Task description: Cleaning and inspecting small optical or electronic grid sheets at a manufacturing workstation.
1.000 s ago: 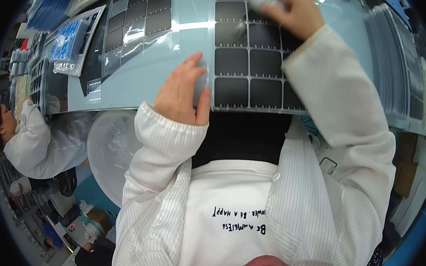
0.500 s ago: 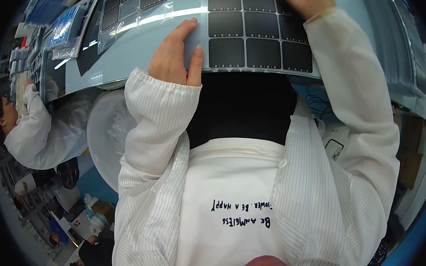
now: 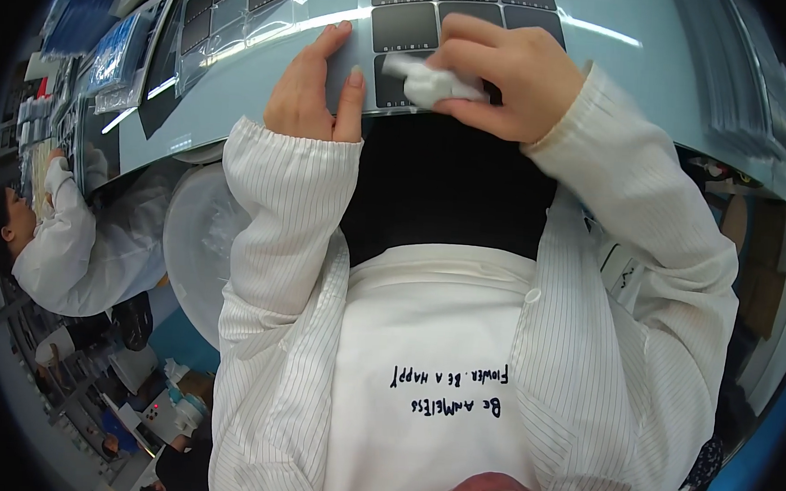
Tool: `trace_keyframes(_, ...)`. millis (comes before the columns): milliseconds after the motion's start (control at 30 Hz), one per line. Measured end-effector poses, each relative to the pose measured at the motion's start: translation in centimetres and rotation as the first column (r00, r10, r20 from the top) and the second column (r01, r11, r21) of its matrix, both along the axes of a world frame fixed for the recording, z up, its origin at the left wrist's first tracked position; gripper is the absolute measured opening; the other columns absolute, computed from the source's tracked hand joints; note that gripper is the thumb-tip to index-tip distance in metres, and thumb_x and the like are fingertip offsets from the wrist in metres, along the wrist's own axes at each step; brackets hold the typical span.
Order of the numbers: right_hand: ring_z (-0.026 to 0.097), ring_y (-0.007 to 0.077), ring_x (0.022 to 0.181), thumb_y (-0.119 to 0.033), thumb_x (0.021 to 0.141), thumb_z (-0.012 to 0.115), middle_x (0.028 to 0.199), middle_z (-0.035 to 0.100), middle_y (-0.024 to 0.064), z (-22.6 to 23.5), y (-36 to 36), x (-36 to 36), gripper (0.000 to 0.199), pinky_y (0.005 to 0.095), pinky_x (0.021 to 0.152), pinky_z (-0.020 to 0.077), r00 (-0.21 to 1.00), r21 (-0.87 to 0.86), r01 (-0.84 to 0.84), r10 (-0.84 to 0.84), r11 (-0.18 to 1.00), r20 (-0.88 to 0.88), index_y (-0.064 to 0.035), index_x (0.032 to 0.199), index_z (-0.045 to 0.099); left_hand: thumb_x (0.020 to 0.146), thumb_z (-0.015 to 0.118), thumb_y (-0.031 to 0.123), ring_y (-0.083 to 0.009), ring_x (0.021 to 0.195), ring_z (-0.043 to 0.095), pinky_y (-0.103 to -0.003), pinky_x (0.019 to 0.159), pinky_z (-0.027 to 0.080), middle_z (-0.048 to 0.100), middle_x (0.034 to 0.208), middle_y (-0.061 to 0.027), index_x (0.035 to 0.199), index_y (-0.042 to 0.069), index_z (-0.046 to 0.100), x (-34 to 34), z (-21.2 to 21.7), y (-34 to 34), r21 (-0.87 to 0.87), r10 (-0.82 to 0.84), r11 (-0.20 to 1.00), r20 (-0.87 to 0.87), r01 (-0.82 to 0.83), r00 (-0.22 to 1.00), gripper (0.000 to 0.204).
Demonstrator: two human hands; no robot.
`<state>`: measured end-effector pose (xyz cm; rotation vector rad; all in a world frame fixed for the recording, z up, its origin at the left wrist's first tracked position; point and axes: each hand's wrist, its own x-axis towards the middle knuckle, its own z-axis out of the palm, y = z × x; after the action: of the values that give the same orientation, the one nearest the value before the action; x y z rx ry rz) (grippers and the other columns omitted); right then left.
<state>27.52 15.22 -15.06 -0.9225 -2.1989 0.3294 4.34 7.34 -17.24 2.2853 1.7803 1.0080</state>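
Observation:
A clear sheet with dark rectangular panels in rows (image 3: 404, 28) lies at the table's near edge. My right hand (image 3: 514, 77) is closed round a crumpled white cloth (image 3: 432, 83) and holds it over the nearest row of panels. Part of the cloth is smeared by motion, and the hand hides several panels. Flat beside the sheet's left edge rests my left hand (image 3: 311, 89), its fingers stretched out and thumb apart, holding nothing.
Another panelled sheet in clear film (image 3: 236, 11) lies to the left, beside blue-and-white packets (image 3: 124, 53). Stacked clear sheets (image 3: 748, 105) stand at the right. Below the table's left side is a large translucent tub (image 3: 197, 242). A co-worker in white (image 3: 87, 249) sits far left.
My right hand has come from the far side of the sheet back to its near rows, bringing the white cloth into view. My left hand stays beside the sheet's left edge.

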Motion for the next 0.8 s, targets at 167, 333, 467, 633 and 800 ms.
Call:
trace_keyframes(167, 0.059, 0.0318, 0.068, -0.022, 0.074, 0.072, 0.082, 0.056, 0.0118, 1.4, 2.5, 3.0, 0.024, 0.037, 0.061, 0.0473, 0.995, -0.136, 0.058, -0.047, 0.989, 0.088, -0.0028, 0.083, 0.061, 0.089, 0.057, 0.012, -0.0333, 0.101, 0.063, -0.039, 0.087, 0.051, 0.064, 0.112, -0.0178, 0.122, 0.003, 0.054, 0.7, -0.1, 0.6, 0.023, -0.035, 0.999, -0.029, 0.036, 0.999, 0.034)
trace_keyframes(333, 0.064, 0.0276, 0.063, -0.022, 0.079, 0.071, 0.081, 0.06, 0.0113, -1.7, -1.9, -0.7, 0.029, 0.0332, 0.057, 0.0503, 0.985, 0.047, -0.146, 0.142, 0.988, 0.095, -0.0017, 0.097, 0.062, 0.089, 0.056, 0.012, -0.0339, 0.102, 0.063, -0.039, 0.088, 0.051, 0.064, 0.113, -0.018, 0.122, 0.003, 0.054, 0.0, -0.4, 0.4, 0.054, -0.027, 0.998, -0.025, 0.028, 0.999, 0.034)
trace_keyframes(467, 0.062, 0.0278, 0.066, -0.02, 0.075, 0.074, 0.086, 0.058, 0.0102, 0.1, 1.9, 0.1, 0.026, 0.0321, 0.057, 0.0489, 0.988, -0.506, 0.157, -0.126, 0.848, 0.094, -0.003, 0.089, 0.061, 0.089, 0.056, 0.011, -0.034, 0.102, 0.063, -0.039, 0.089, 0.05, 0.063, 0.114, -0.018, 0.122, 0.003, 0.054, 0.2, -0.2, 0.9, 0.033, -0.051, 0.998, 0.013, 0.05, 0.999, 0.034)
trace_keyframes(633, 0.06, 0.0349, 0.072, -0.029, 0.076, 0.07, 0.079, 0.056, 0.0148, -0.6, 5.5, 1.8, 0.03, 0.0409, 0.064, 0.0485, 0.856, 0.04, 0.505, -0.507, 0.862, 0.1, -0.0003, 0.075, 0.06, 0.088, 0.056, 0.009, -0.0338, 0.101, 0.063, -0.039, 0.088, 0.051, 0.063, 0.114, -0.0184, 0.121, 0.003, 0.055, -0.5, -0.7, 0.9, 0.037, -0.034, 0.999, 0.007, 0.033, 0.999, 0.033)
trace_keyframes(800, 0.06, 0.0357, 0.072, -0.031, 0.077, 0.069, 0.078, 0.057, 0.0151, 1.4, -2.7, -3.3, 0.031, 0.0407, 0.064, 0.0486, 0.969, -0.159, -0.181, 0.204, 0.97, 0.14, -0.001, 0.075, 0.06, 0.089, 0.056, 0.01, -0.0345, 0.101, 0.063, -0.039, 0.089, 0.05, 0.063, 0.113, -0.0188, 0.12, 0.003, 0.055, -0.9, -1.0, 0.9, 0.059, -0.051, 0.997, 0.012, 0.05, 0.999, 0.032)
